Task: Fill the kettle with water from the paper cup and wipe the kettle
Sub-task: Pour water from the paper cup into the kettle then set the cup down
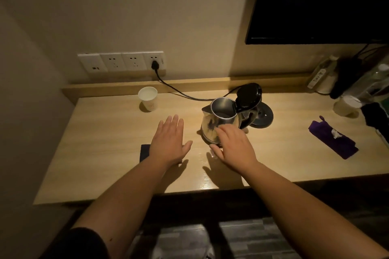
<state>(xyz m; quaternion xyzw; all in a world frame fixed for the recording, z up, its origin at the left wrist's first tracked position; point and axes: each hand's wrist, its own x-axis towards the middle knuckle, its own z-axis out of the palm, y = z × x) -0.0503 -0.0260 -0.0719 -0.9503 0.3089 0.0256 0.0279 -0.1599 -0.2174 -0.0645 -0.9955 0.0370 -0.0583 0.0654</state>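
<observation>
A steel kettle (219, 120) stands on the wooden desk (105, 153) with its black lid (249, 94) flipped up, off its round base (263, 115) just behind it. A white paper cup (148, 99) stands at the back left near the wall. My left hand (170, 143) hovers flat over the desk with fingers apart, holding nothing; a dark cloth (144, 152) lies partly hidden under it. My right hand (233, 146) is spread in front of the kettle, fingertips at its lower side, holding nothing.
A power cord (179, 91) runs from the wall sockets (122, 62) to the base. A purple tissue pack (332, 135) lies at the right, with bottles, a cup (346, 105) and dark items at the far right. A dark TV (320, 2) hangs above.
</observation>
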